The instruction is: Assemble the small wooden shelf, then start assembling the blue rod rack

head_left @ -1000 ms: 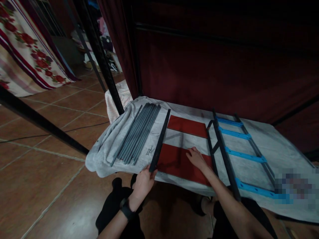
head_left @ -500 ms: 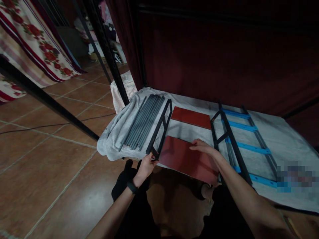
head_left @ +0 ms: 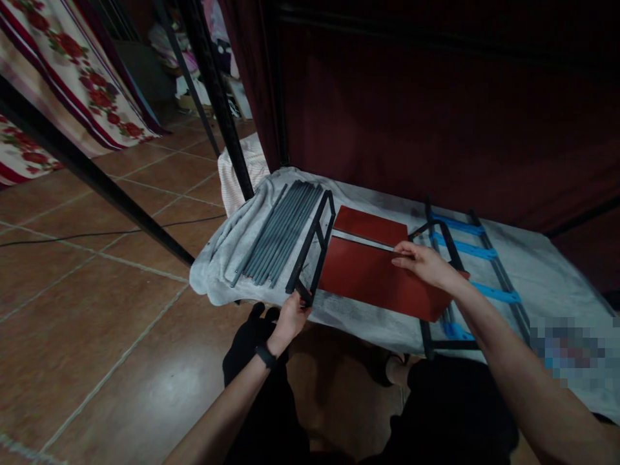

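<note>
My left hand (head_left: pixel 292 318) is closed around the near end of a black metal frame (head_left: pixel 309 241) with cross-struts. A flat red board (head_left: pixel 368 272) has its far edge pinched in my right hand (head_left: pixel 422 263), with the thumb and fingers at that edge. The board lies at a slant between two black frames, its right end overlapping the right black frame (head_left: pixel 449 244). Behind it is a second red board (head_left: pixel 372 223), parted from it by a narrow gap. Whether the held board rests on the cloth underneath, I cannot tell.
Grey rods (head_left: pixel 281 236) lie bundled at the left on a grey cloth (head_left: pixel 220 258). Blue strips (head_left: pixel 494 292) cross dark rails at the right. Black posts (head_left: pixel 227 123) rise at the left, a dark red curtain (head_left: pixel 387 116) hangs behind, and a cable (head_left: pixel 159 226) crosses the tiled floor.
My right hand has moved right and slightly away from me, shifting the near red board toward the far board and over the right frame. My left hand stays on the left frame.
</note>
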`<state>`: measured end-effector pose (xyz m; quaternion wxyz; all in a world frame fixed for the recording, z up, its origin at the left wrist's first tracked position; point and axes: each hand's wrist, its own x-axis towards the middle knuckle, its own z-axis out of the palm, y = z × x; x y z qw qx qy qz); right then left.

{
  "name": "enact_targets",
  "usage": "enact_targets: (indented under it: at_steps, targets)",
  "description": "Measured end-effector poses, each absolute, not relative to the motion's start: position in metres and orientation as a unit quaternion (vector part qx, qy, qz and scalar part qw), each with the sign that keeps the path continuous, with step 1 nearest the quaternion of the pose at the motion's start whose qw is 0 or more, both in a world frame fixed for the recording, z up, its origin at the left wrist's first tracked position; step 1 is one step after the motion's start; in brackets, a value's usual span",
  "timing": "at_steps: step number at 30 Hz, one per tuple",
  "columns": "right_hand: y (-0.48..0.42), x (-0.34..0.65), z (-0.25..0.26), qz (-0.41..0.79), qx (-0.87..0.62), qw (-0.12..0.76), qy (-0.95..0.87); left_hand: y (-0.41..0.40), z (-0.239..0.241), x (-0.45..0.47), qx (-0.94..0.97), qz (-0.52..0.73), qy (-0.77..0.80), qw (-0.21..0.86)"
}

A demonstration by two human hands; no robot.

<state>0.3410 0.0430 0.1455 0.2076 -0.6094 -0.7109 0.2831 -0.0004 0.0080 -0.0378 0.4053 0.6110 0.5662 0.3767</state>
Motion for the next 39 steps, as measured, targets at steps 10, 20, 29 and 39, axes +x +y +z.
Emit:
enact_targets:
  at_steps: [10,20,29,39]
  targets:
    - [0.012,0.315,0.118,0.155,-0.637,0.16,-0.738,0.014,-0.022,0.01,0.629,0.34,0.595,0.366]
    - [-0.011,0.296,0.117,0.145,-0.637,0.151,-0.742,0.028,-0.027,0.007,0.628,0.334,0.604,0.359]
    - [-0.026,0.307,0.095,0.162,-0.646,0.18,-0.724,0.027,-0.034,0.012,0.643,0.327,0.61,0.328]
    - [-0.026,0.306,0.101,0.147,-0.664,0.168,-0.714,0.023,-0.046,0.012,0.66,0.326,0.595,0.324]
